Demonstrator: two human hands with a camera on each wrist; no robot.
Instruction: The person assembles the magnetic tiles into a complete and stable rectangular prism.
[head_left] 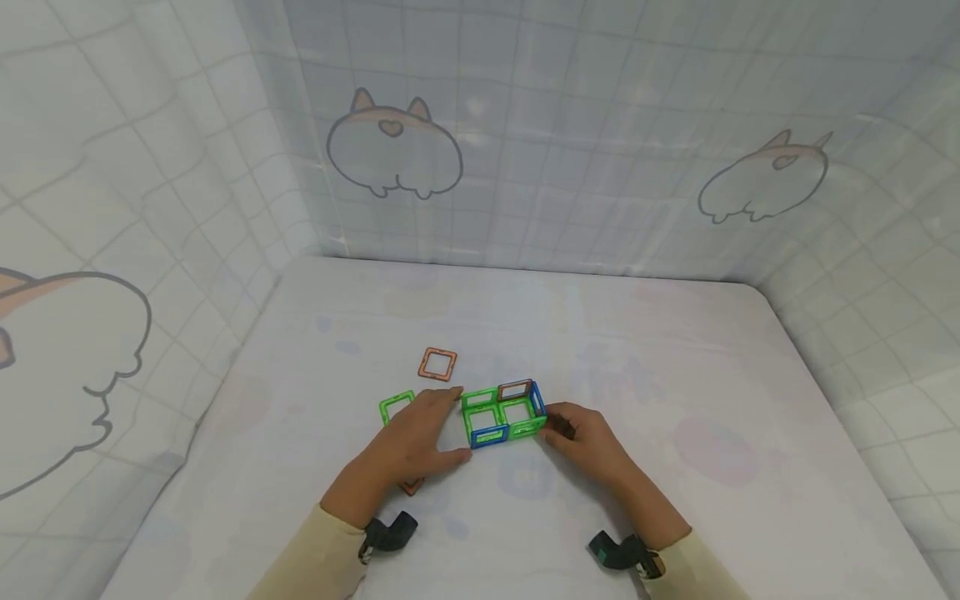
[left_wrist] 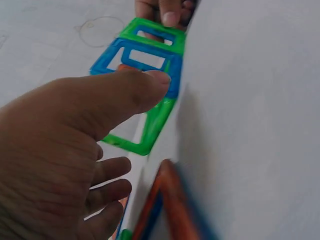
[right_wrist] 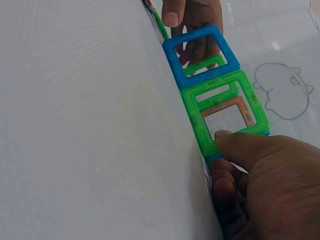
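Note:
A small open-topped box of magnetic tiles [head_left: 490, 435] stands on the table, its green, blue and orange square frames joined edge to edge. At its right end, my right hand [head_left: 588, 437] grips the corner. In the right wrist view the thumb lies on a green tile [right_wrist: 192, 112], with the other fingers curled by the end wall. My left hand [head_left: 412, 433] spreads at the left end, thumb and index finger apart, tips close to the two corners. The left thumb overlaps a blue tile [left_wrist: 107, 57] in the left wrist view.
A loose orange square tile [head_left: 437, 364] lies behind the left hand. A green tile [head_left: 396, 404] and another orange tile [head_left: 411, 486] are partly hidden under that hand. Tiled-pattern cloth walls [head_left: 525, 167] enclose the white table [head_left: 637, 350] at back and sides.

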